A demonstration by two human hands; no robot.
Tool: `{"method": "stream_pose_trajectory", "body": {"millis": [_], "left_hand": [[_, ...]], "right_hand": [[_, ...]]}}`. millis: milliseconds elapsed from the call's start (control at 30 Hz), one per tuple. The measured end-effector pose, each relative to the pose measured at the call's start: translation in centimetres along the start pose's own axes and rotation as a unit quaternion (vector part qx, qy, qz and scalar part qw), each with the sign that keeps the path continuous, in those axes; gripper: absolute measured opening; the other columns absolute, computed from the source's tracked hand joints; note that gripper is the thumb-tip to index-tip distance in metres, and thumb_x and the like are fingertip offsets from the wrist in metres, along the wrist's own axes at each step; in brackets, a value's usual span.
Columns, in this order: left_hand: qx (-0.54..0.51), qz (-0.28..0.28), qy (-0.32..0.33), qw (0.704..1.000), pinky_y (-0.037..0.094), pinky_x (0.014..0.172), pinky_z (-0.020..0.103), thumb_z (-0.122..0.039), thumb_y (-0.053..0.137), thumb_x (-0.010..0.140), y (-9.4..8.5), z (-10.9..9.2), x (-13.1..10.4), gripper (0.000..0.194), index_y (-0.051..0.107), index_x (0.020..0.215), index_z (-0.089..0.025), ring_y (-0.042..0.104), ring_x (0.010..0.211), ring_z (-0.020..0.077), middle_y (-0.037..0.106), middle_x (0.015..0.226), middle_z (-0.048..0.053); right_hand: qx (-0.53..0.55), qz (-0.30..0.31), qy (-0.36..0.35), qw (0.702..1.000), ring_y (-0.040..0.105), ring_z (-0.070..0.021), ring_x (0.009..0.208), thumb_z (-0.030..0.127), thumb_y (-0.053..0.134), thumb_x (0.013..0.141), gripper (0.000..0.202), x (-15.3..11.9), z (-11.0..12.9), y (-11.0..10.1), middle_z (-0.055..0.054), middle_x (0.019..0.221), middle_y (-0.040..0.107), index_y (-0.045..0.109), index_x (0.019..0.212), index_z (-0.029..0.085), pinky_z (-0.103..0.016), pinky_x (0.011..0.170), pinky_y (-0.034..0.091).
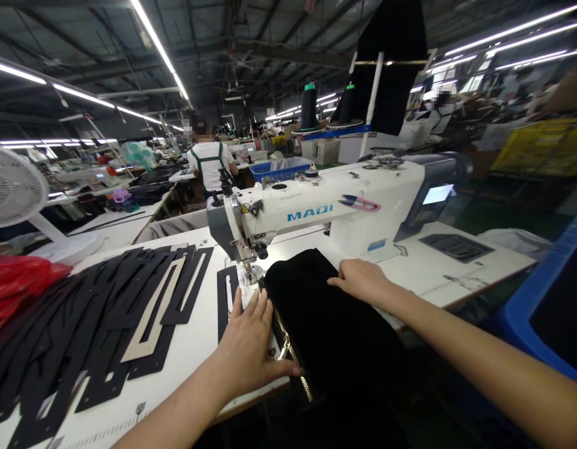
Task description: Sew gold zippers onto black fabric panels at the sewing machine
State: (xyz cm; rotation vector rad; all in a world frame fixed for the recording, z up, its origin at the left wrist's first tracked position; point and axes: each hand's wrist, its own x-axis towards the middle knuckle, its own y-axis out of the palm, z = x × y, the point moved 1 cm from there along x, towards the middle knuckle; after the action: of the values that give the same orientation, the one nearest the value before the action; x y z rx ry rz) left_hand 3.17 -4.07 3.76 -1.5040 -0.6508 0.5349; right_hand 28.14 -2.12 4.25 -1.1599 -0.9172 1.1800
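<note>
A white sewing machine (288,212) stands across the table, its needle area just beyond my left fingertips. My left hand (246,349) lies flat, fingers stretched toward the presser foot, thumb over a gold zipper (288,343) along the edge of a black fabric piece (316,312). The fabric runs from beside the needle down over the table's front edge. On its right side, my right hand (360,280) has its fingers curled on the cloth, pinching its edge. Part of a black slotted strip (223,299) shows left of the needle.
Black slotted strips (92,318) cover the table's left side, with a beige slotted frame (152,312) on top. A white fan (17,193) and red plastic bag (21,280) stand beyond. Pink-handled snips (360,202) rest on the machine. A blue bin (541,312) is at right.
</note>
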Motion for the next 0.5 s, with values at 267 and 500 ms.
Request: {"method": "stream_pose_trajectory", "body": {"millis": [267,500], "left_hand": [[0.012,0.007,-0.004,1.0,0.002,0.108,0.057,-0.083,0.042,0.062,-0.4,0.3,-0.3,0.103,0.043,0.129,-0.005,0.031,0.128,0.0382,0.036,0.136,0.025],[-0.001,0.014,-0.006,1.0,0.002,0.108,0.057,-0.084,0.044,0.059,-0.4,0.7,-0.4,0.109,0.038,0.132,-0.003,0.03,0.129,0.0383,0.033,0.138,0.026]], "right_hand": [[0.15,-0.011,0.008,0.989,0.061,-0.018,0.073,0.017,0.053,0.081,0.013,1.3,-1.2,-0.6,-0.006,0.073,0.062,0.053,0.068,0.016,-0.025,0.064,0.044],[0.492,0.166,0.078,0.851,0.063,-0.0158,0.066,0.046,0.056,0.084,0.035,0.5,-1.2,-0.5,-0.01,0.077,0.066,0.058,0.083,0.011,-0.024,0.057,0.051]]}}
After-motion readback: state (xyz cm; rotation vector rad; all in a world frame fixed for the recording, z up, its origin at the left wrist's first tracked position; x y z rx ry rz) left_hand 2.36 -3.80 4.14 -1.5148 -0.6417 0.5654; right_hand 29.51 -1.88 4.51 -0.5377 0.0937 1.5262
